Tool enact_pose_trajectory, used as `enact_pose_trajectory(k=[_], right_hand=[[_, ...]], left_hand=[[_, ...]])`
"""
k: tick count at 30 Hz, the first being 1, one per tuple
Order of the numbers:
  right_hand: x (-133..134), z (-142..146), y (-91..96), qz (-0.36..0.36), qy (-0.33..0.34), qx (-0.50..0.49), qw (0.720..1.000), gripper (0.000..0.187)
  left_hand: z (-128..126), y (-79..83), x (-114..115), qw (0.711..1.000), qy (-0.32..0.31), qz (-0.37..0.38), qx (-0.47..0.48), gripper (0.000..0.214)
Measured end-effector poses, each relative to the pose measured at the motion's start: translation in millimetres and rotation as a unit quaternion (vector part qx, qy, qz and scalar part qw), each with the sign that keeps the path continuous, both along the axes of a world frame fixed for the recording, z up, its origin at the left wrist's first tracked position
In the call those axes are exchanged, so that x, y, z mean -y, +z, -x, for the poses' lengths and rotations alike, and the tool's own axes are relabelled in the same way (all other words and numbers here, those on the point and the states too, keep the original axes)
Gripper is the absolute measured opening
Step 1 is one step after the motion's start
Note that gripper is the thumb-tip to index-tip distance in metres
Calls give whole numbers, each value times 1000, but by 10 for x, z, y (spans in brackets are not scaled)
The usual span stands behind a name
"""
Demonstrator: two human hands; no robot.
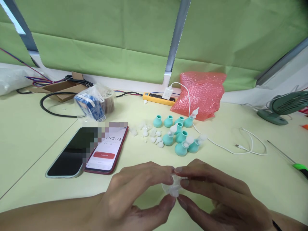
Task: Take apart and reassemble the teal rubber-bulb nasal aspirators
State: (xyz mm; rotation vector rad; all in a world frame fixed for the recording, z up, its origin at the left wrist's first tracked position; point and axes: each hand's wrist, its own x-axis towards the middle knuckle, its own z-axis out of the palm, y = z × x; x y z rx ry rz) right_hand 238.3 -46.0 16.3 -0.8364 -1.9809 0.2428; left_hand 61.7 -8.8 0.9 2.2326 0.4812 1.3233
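Between the fingertips of both hands is a small translucent white piece (pixel 173 190), partly covered by the fingers. My left hand (pixel 141 189) pinches it from the left, thumb below and fingers above. From the right, my right hand (pixel 221 192) closes on the same piece in a similar pinch. Beyond the hands stand several turquoise bulb-shaped pots (pixel 181 148); some have translucent white tips sticking out of their necks, others show open mouths. Left of these lies a loose group of small white and clear pieces (pixel 158 140).
Two phones lie at left, one dark (pixel 69 154) and one with a timer showing (pixel 103 154). Behind are a yellow power strip (pixel 156 98), a pink bubble-wrap bag (pixel 202 93) and a plastic-wrapped blue box (pixel 92 102). A white cable (pixel 223 147), screwdriver (pixel 300 167) and fan (pixel 286 104) occupy the right.
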Motion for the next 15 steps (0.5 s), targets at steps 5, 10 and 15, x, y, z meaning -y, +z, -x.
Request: enact_pose_trajectory(k=[5, 10, 15], right_hand=[[-14, 3, 17, -6, -3, 8, 1000, 33], [-16, -2, 22, -7, -7, 19, 1000, 32], [-17, 3, -29, 32, -11, -4, 999, 33]], left_hand=[[11, 14, 0, 1000, -8, 6, 2, 36], [16, 16, -11, 1000, -14, 16, 8, 38], [2, 35, 0, 983, -31, 181, 19, 28]])
